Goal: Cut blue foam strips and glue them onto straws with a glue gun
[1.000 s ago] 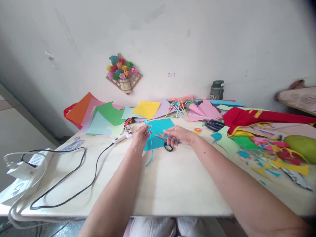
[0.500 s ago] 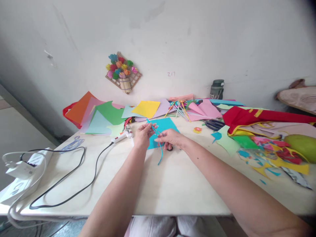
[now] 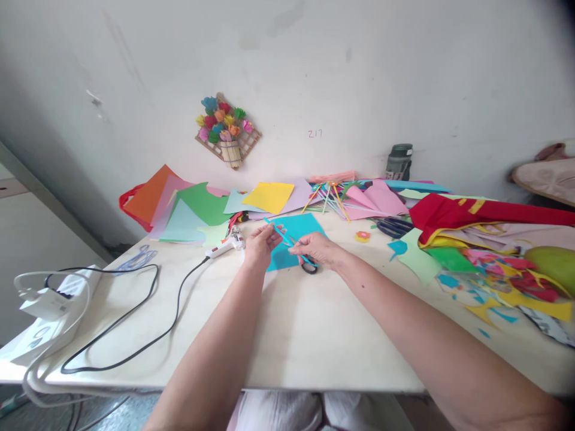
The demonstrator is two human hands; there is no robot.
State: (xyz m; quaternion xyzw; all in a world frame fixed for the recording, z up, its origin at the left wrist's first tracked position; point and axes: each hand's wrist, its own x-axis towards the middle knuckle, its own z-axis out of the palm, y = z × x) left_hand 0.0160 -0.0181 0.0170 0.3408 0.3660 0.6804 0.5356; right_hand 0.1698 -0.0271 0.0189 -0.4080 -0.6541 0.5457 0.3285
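Swung up from its dangle toward the near edge of the bench (image 3: 296, 341), the blue strip (image 3: 286, 237) now runs nearly straight from one hand to the other, over the blue sheet (image 3: 308, 224). That leaves it steadied at two places rather than hanging loose, which looks like better control along its length. From where I stand, the left hand (image 3: 264, 241) has its grip pinched, thumb against fingertips, near the strip's far end. The right hand (image 3: 318, 250) seems to pinch it too, thumb to forefinger, with no gap I can see, while its other fingers curl by the scissors (image 3: 309, 273). Only a dark handle loop shows clearly; the blades are mostly lost behind the fingers, and I can't tell how firmly they are held. The strip's near end, half covered by the right hand, is hard to follow.
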